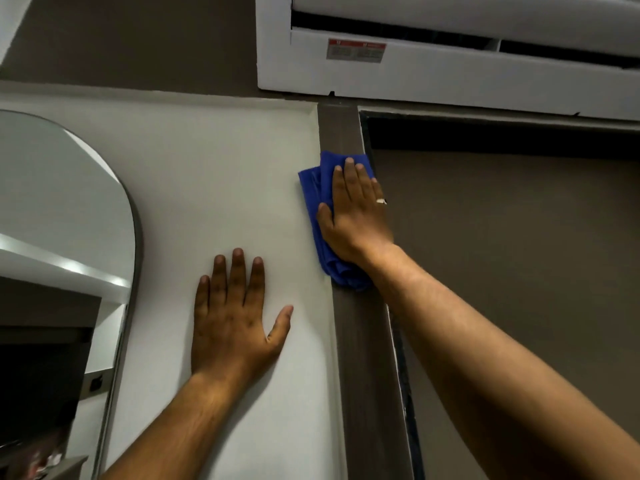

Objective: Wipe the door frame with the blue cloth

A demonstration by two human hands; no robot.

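Note:
The dark brown door frame (pixel 363 341) runs up the middle of the view to a top corner under a white unit. A folded blue cloth (pixel 313 188) lies flat against the frame's upper part, overlapping onto the wall. My right hand (pixel 353 216) presses flat on the cloth with fingers pointing up and a ring on one finger. Flat on the white wall, my left hand (pixel 235 313) rests with its fingers spread, lower down and to the left of the frame. It holds nothing.
A white air conditioner (pixel 450 64) hangs just above the frame's top corner. A rounded mirror (pixel 62 237) with a thin dark rim is on the wall at left. The brown door (pixel 519 254) fills the right side.

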